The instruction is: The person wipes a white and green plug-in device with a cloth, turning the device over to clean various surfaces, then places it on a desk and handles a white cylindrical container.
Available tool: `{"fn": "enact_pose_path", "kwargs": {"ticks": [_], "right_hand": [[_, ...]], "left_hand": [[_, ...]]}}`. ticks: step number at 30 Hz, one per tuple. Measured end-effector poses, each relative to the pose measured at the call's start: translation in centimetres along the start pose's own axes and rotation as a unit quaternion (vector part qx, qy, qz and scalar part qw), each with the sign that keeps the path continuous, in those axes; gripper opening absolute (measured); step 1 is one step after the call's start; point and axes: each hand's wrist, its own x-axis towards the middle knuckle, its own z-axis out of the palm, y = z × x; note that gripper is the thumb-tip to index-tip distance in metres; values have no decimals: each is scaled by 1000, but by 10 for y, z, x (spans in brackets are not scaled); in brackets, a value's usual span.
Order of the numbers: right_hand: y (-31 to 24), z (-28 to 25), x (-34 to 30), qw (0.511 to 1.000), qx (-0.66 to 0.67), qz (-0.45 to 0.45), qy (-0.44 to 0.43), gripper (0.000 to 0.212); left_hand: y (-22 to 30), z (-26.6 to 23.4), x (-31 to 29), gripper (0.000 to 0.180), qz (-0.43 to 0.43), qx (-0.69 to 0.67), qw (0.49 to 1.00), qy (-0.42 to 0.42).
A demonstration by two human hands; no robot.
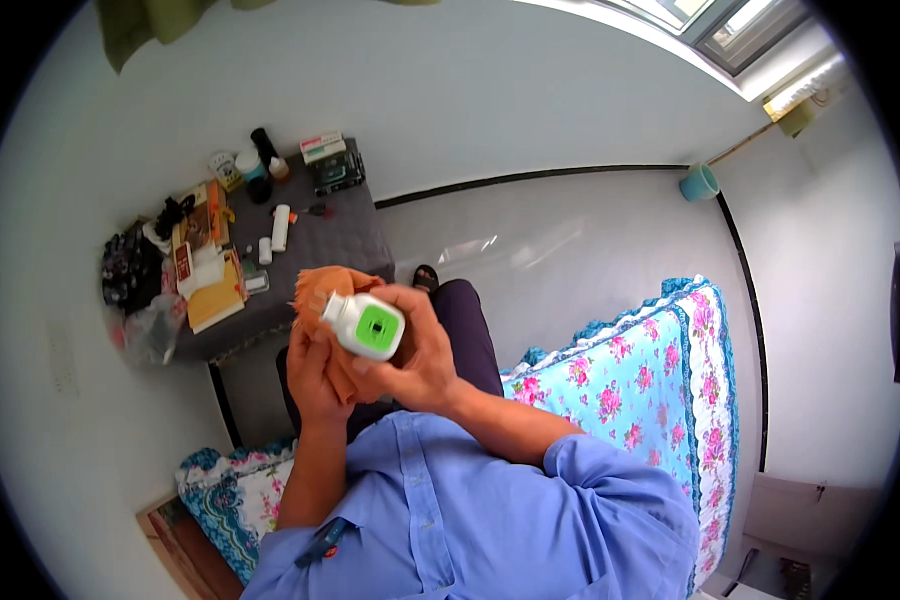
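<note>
In front of my chest, my right hand [427, 352] grips a small white plastic bottle [372, 327] with a green label, fingers and thumb on its sides. Its narrower neck end points left toward the cloth. My left hand [313, 375] is closed round an orange cloth [342, 372], bunched up behind and beneath the bottle. Part of the cloth also shows above the bottle, near my right fingers. Whether the cloth presses on the bottle is hard to tell.
A dark grey table [340, 240] ahead on the left bears bottles, boxes, papers and a white tube [281, 228]. A plastic bag [155, 330] hangs at its near left corner. On the right lies a flowered bedspread [610, 390]. A blue bin [699, 183] stands in the far corner.
</note>
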Motion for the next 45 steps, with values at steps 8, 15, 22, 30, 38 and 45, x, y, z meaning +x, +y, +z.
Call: {"fn": "enact_pose_path", "kwargs": {"ticks": [8,15,22,30,38,45], "right_hand": [[2,-4,14,996,53,-52,45,66],[-11,-14,13,997,13,-4,-82,71],[-14,-13,21,984,133,85,81,62],[-13,-18,10,992,70,59,-85,65],[-33,-47,32,974,-128,33,-186,59],[-17,-16,7,952,-273,-45,-128,55]], "left_hand": [[-5,14,-8,52,-40,-61,996,-45],[10,-11,-8,52,-139,-235,956,-105],[8,10,-13,54,-147,-245,958,-5],[7,-38,-7,59,-109,-164,979,-47],[8,-31,-10,52,-137,-244,957,-80],[12,-16,-10,37,15,20,999,38]]}}
